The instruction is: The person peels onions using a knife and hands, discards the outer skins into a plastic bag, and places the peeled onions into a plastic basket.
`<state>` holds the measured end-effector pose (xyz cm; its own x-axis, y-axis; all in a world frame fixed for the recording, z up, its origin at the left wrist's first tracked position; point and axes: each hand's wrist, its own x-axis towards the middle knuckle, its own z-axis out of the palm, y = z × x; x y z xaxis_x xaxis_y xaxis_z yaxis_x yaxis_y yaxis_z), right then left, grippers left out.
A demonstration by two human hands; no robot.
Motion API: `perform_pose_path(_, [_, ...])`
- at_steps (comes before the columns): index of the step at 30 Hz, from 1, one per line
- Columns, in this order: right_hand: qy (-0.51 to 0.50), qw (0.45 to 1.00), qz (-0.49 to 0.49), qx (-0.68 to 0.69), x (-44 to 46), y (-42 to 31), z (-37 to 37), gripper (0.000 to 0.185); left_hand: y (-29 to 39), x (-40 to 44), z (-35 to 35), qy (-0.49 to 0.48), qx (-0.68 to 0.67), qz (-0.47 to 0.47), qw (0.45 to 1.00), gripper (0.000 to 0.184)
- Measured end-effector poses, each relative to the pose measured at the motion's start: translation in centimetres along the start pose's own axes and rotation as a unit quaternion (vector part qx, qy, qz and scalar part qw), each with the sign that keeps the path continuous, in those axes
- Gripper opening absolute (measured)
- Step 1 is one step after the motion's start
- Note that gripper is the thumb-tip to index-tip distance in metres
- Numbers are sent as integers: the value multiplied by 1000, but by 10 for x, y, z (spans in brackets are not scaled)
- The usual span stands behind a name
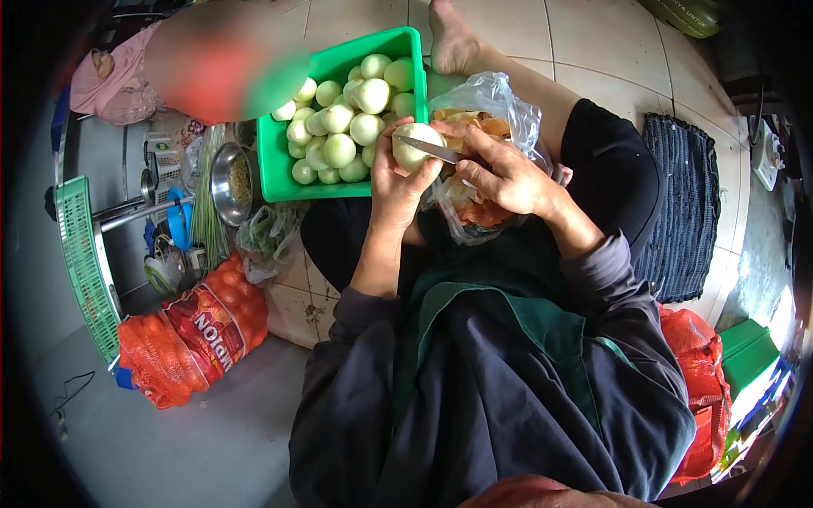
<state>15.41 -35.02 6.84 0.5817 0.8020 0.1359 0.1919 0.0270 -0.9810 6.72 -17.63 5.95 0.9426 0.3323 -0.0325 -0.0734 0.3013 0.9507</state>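
In the head view, my left hand (394,188) is closed around a pale peeled onion (412,152). My right hand (512,178) grips a knife (434,151), its blade lying against the face of that onion. Most of the knife's handle is hidden in my fingers. Just beyond my left hand stands a green tub (269,165) holding many peeled onions (339,151). Under and behind my right hand is a clear plastic bag (500,89) with brown onion skins (483,212) in it.
An orange mesh sack (195,330) lies at left beside a green basket (85,262). Near the tub are a metal bowl (231,182) and a bag of greens (267,241). A dark woven mat (680,207) and a red sack (696,381) lie at right. Another person sits top left.
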Motion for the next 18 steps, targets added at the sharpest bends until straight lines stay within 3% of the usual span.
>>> perform_pose_path(11, [-9, 999, 29, 19, 2, -2, -4, 41, 3, 0, 2, -33, 94, 9, 995, 65])
perform_pose_path(14, [5, 997, 52, 52, 3, -1, -2, 40, -1, 0, 4, -8, 65, 39, 997, 65])
perform_pose_path(18, [-16, 980, 138, 145, 5, -7, -2, 40, 2, 0, 2, -27, -1, -3, 1000, 64])
